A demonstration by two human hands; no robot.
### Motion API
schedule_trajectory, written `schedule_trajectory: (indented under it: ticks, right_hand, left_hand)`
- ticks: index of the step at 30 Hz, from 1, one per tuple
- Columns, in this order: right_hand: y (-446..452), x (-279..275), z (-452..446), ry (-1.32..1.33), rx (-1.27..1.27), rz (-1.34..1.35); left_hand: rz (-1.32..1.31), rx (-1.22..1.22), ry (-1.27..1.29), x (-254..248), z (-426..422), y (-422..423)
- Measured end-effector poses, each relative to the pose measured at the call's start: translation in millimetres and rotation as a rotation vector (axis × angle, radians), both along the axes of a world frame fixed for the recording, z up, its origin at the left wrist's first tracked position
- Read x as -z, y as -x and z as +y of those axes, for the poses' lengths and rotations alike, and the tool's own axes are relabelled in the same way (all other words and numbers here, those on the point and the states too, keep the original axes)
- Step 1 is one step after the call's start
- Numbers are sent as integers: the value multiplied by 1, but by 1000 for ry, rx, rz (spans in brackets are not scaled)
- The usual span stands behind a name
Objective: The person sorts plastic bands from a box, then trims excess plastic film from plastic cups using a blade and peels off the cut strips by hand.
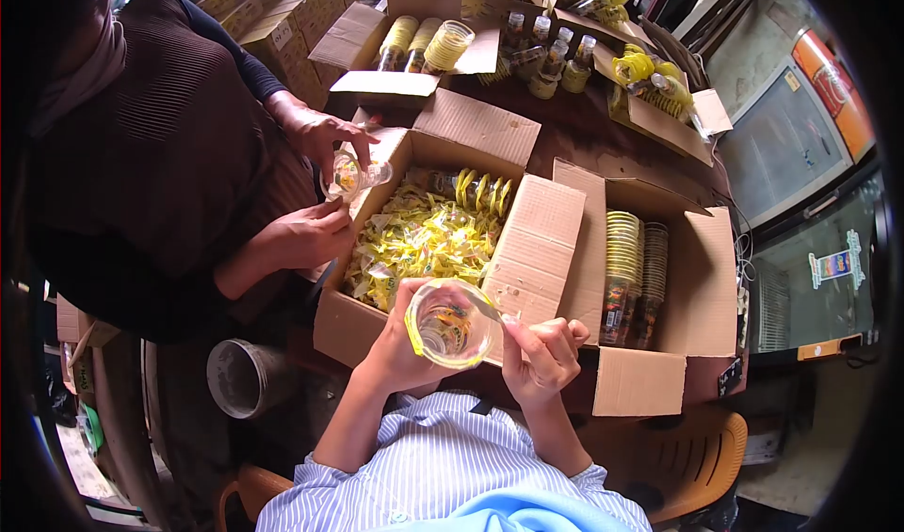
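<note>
My left hand (391,348) is wrapped round a clear plastic cup (450,334) with printing on its wall and a yellow edge on its rim. The cup's mouth is tilted up towards me. At the rim's right side, my right hand (541,358) pinches a thin grey blade-like strip (490,312); its exact kind is hard to make out. Just beyond the cup, an open cardboard box (353,336) holds a heap of yellow plastic scraps (419,235) and a stack of yellow-rimmed cups (482,193).
A co-worker's hands (301,235) hold another clear cup (348,176) at left. To the right, an open carton (697,292) contains cup stacks (621,278). More cartons (386,82) and several upright cup stacks (556,56) stand behind. A grey bucket (235,378) is at lower left.
</note>
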State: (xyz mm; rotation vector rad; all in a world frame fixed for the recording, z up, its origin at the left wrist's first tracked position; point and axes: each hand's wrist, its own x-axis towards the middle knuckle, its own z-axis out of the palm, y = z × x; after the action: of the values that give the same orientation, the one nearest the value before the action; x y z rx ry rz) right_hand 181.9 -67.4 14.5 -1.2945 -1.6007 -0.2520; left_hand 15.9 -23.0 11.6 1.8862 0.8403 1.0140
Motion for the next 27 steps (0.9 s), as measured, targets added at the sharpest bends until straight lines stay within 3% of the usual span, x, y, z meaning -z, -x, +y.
schedule_trajectory:
  ticks: [7, 22, 27]
  right_hand:
    - [-1, -1, 7, -58, 5, -72]
    - [-11, 4, 8, -57, 6, -74]
    - [-15, 1, 11, -26, -7, -21]
  left_hand:
    - [121, -19, -186, 4, 9, 5]
    - [-193, 92, -37, 20, 14, -8]
    - [-43, 84, -205, 15, 15, -13]
